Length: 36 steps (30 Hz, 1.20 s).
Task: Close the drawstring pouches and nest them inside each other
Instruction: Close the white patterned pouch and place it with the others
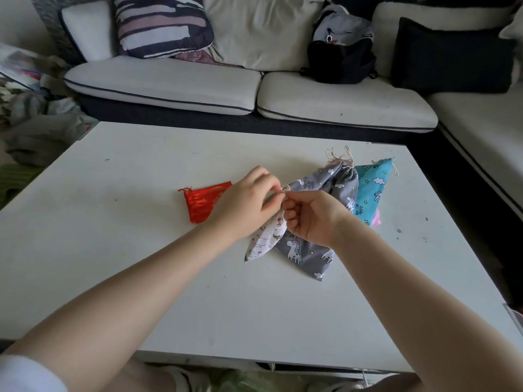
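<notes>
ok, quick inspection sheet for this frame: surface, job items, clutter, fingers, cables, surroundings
Surface: white table, a few small dark specks.
Job items: red pouch lies apart at left; white printed pouch in hand, resting on grey unicorn pouch; blue pouch beside it, something pink under it.
Clutter: nothing seen on the table.
Fingers: left hand and right hand pinch the white pouch's mouth.
Cables: nothing seen.
Surroundings: sofa with cushions, black bag.

White pouch (pixel 264 239) mouth and cord hidden behind both hands (pixel 278 205); pink pouch (pixel 376 217) mostly covered.
</notes>
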Each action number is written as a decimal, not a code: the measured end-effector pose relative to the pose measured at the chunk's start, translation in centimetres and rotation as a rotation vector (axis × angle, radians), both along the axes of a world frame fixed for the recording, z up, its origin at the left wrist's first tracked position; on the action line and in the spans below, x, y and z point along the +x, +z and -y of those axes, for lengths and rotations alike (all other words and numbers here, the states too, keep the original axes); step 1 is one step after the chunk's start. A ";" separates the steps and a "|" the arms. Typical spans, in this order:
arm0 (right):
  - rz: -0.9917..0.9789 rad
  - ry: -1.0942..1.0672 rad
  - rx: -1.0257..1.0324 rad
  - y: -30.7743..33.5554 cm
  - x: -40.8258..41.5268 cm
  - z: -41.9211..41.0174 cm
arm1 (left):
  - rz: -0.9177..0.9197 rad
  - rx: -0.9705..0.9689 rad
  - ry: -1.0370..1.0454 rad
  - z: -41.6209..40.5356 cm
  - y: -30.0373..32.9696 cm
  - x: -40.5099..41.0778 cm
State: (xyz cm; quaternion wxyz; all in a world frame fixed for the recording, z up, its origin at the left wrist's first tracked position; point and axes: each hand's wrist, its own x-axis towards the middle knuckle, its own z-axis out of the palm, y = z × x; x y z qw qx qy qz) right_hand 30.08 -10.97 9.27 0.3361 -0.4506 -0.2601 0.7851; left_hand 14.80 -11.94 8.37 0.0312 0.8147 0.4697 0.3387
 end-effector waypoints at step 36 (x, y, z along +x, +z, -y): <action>1.834 0.176 1.352 -1.4 -0.1 1.8 | 0.332 -0.560 0.424 -3.6 -3.2 1.9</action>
